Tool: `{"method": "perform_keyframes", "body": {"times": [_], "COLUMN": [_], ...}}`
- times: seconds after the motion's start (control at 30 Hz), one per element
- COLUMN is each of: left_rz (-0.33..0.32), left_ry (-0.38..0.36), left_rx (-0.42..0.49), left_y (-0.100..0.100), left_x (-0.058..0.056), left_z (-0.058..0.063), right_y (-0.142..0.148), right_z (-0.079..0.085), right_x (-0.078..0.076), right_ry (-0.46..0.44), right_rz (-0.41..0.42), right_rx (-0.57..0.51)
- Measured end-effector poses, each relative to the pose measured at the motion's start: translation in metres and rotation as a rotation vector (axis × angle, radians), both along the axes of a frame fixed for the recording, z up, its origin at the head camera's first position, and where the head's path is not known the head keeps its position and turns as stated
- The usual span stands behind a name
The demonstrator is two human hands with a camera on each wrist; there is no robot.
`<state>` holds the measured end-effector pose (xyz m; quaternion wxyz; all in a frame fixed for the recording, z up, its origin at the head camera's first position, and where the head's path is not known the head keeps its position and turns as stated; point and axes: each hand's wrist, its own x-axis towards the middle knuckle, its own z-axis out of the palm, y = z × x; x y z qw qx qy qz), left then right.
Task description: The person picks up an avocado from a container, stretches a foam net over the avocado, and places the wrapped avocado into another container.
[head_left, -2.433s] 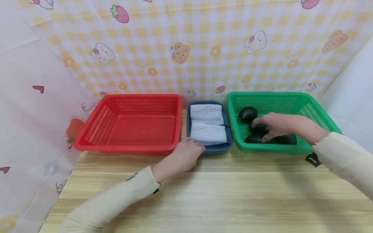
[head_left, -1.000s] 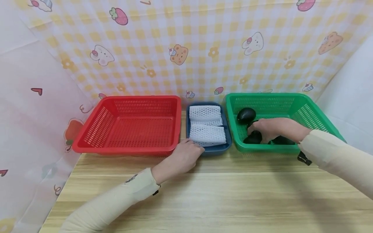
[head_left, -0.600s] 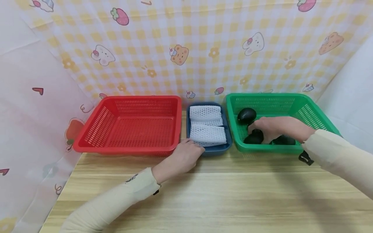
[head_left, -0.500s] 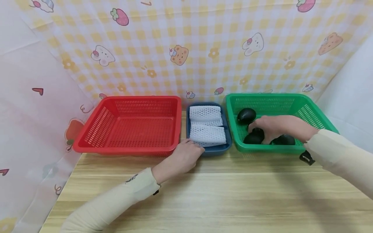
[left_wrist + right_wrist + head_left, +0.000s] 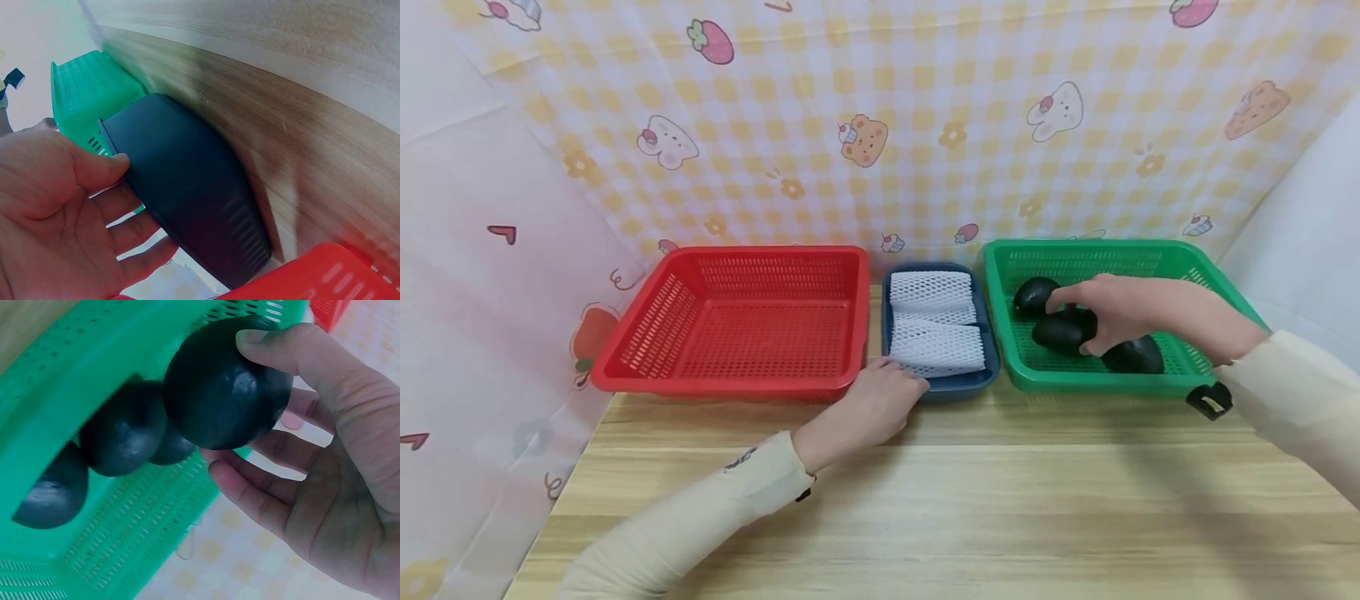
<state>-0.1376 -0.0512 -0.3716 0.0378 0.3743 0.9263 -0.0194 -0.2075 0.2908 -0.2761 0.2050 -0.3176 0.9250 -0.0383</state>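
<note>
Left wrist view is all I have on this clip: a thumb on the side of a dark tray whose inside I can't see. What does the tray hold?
Observer: White mesh lies inside the blue tray.
Operator: And what has the right hand got?
Observer: A dark fruit, held between thumb and fingers.
Operator: More of those in the green basket?
Observer: Three others show there in the right wrist view.

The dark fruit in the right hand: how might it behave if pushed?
The dark fruit would probably roll, since it looks rounded. It may slip, as its skin shines. It seems firm: no dent shows near the fingers.
</note>
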Motion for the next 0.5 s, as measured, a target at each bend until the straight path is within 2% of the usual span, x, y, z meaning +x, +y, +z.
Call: {"method": "perform_keyframes", "body": {"times": [0.3, 0.5], "left_rz": [0.002, -0.003], "left_ry": [-0.011, -0.01], "left_rx": [-0.004, -0.003], "left_y": [0.0, 0.0], "left_x": [-0.002, -0.002], "left_z": [-0.001, -0.001], "right_y": [0.0, -0.002], "right_z": [0.015, 0.024], "right_x": [0.009, 0.014], "right_ry": [0.098, 0.154], "right_rz": [-0.026, -0.014], "right_rx": [-0.019, -0.05]}}
